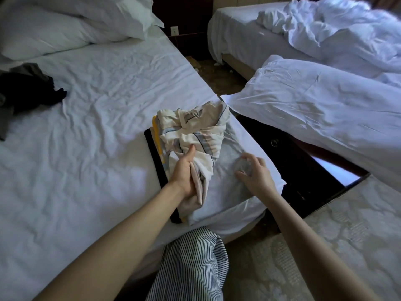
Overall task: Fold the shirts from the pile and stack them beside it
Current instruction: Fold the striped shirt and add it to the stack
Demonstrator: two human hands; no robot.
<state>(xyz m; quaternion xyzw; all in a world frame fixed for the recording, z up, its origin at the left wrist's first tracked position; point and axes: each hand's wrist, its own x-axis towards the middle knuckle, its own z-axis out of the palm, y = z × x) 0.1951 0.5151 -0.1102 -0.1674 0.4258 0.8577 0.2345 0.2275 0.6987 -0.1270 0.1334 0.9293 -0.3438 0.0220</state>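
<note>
Gripping a bunched cream striped shirt (pixel 195 135) in our left hand (pixel 184 170), we hold it at frame centre, its length running up and right from the fist, over a folded stack (pixel 153 155). Our right hand (pixel 252 172) curls on a pale grey garment (pixel 225 170) just right; pinching or pressing, we cannot tell. Dark clothes (pixel 28 90) lie far left on the bed (pixel 97 127).
</note>
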